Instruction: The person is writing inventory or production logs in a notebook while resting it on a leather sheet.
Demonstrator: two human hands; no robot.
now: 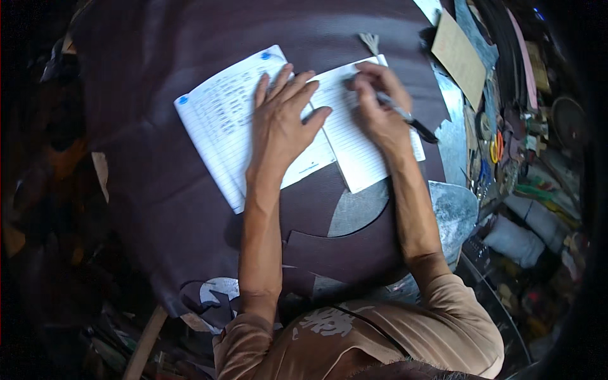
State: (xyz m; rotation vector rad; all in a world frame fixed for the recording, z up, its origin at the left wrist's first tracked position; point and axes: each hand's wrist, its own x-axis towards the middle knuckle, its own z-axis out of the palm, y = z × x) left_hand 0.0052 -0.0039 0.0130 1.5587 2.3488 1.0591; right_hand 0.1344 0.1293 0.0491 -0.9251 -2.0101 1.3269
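Out at three o'clock from your hands a clutter of tools (506, 158) crowds the worktop's (453, 212) edge, and a tan cardboard piece (459, 57) lies at one o'clock; none of it crosses your reach. A dark brown leather sheet (145, 158) covers the worktop, with a curved cut edge at six o'clock from the pages. Your left hand (282, 120) comes up from six o'clock and lies flat, fingers spread, pressing the open notebook (218, 120) near its fold, gripping nothing. Your right hand (380, 111) curls shut around a pen (408, 118), its dark end pointing to four o'clock. The notebook sits mid-sheet, white ruled pages, left page filled with writing, blue marks at its corners.
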